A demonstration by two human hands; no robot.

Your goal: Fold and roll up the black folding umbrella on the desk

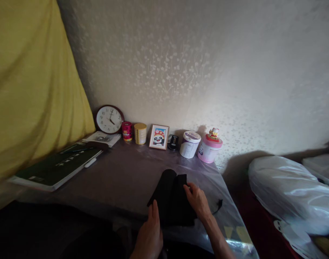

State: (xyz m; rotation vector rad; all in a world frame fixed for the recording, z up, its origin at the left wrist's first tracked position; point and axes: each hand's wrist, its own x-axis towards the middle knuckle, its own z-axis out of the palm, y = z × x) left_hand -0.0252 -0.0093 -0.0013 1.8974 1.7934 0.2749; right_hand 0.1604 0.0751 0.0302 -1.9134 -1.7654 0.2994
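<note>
At the near side of the table [121, 176], your right hand [197, 198] pinches the black cloth [164, 192] by its right edge while your left hand [150, 232] touches the left, grip unclear, seemingly to steady it.

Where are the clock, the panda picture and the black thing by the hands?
Clock [109, 119]: head view, middle of its dial.
Panda picture [159, 139]: head view, the panda's face.
Black thing [172, 199]: head view, its middle.
</note>
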